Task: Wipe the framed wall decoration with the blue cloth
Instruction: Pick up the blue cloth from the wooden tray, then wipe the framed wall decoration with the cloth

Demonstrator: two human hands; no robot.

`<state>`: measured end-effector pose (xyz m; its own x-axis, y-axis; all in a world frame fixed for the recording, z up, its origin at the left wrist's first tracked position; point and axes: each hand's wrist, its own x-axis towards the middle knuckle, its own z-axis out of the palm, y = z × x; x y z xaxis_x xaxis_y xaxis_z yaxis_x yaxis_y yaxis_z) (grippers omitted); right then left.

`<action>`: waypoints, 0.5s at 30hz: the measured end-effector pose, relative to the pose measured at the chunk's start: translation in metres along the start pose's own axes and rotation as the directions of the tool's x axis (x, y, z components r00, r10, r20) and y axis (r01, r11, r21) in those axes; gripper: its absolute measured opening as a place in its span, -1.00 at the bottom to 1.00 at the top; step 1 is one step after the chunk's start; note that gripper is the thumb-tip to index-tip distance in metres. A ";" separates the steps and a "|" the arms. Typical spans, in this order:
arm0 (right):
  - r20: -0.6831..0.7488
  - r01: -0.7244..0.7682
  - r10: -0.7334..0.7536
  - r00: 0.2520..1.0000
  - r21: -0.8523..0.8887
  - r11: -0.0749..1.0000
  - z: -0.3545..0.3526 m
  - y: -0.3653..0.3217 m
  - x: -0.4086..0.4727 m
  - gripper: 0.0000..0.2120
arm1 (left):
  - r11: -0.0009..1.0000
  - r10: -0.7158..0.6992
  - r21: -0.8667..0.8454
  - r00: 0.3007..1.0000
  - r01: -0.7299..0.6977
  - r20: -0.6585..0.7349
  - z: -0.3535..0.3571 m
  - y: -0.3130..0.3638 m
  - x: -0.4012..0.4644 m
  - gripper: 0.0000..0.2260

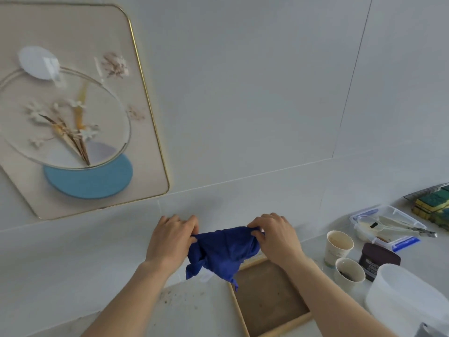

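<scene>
While both hands pinch the blue cloth [222,251] taut above the bench [73,259], left hand [170,237] and right hand [274,235] at opposite edges, wiping hasn't begun. Framed wall decoration [73,105] hangs upper left, well apart. Next, probably: bunch cloth, reach up-left.

Framed wall decoration [80,110] on wall, upper left. Cloth [222,251] held between left hand [170,237] and right hand [277,237], above worktop's [199,310] back edge. Wooden tray [269,300] beneath. Two cups [339,246] near right edge, lidded container [386,224] behind them.
</scene>
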<state>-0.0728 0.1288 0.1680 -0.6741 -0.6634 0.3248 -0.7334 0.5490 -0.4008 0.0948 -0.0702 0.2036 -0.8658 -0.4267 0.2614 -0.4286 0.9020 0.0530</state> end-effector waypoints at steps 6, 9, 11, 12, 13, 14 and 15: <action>-0.022 0.037 -0.038 0.999 -0.052 0.998 -0.021 -0.064 0.005 -0.73 | 0.999 -0.048 -0.005 0.997 0.048 -0.057 -0.048 -0.052 -0.029 -0.97; -0.018 0.069 -0.070 0.997 -0.065 0.996 -0.028 -0.099 0.007 -0.73 | 0.999 -0.052 -0.001 0.994 0.053 -0.091 -0.071 -0.080 -0.046 -0.97; -0.013 0.093 -0.094 0.995 -0.061 0.994 -0.029 -0.124 0.009 -0.73 | 0.998 -0.058 0.003 0.992 0.059 -0.113 -0.084 -0.098 -0.058 -0.97; -0.005 0.099 -0.100 0.995 -0.055 0.994 -0.029 -0.136 0.010 -0.73 | 0.998 -0.065 0.005 0.991 0.066 -0.118 -0.090 -0.107 -0.064 -0.97; 0.006 0.101 -0.101 0.995 -0.046 0.994 -0.029 -0.147 0.010 -0.73 | 0.997 -0.073 0.010 0.990 0.075 -0.123 -0.095 -0.117 -0.069 -0.97; 0.015 0.102 -0.102 0.995 -0.032 0.994 -0.029 -0.158 0.011 -0.74 | 0.996 -0.083 0.016 0.989 0.086 -0.126 -0.101 -0.127 -0.075 -0.97; 0.020 0.105 -0.105 0.994 -0.016 0.994 -0.029 -0.167 0.012 -0.75 | 0.995 -0.089 0.022 0.987 0.093 -0.132 -0.106 -0.136 -0.081 -0.97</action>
<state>0.0394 0.0435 0.2636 -0.5916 -0.7275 0.3476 -0.8016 0.4845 -0.3502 0.2507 -0.1515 0.2776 -0.7823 -0.4932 0.3805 -0.5129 0.8566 0.0559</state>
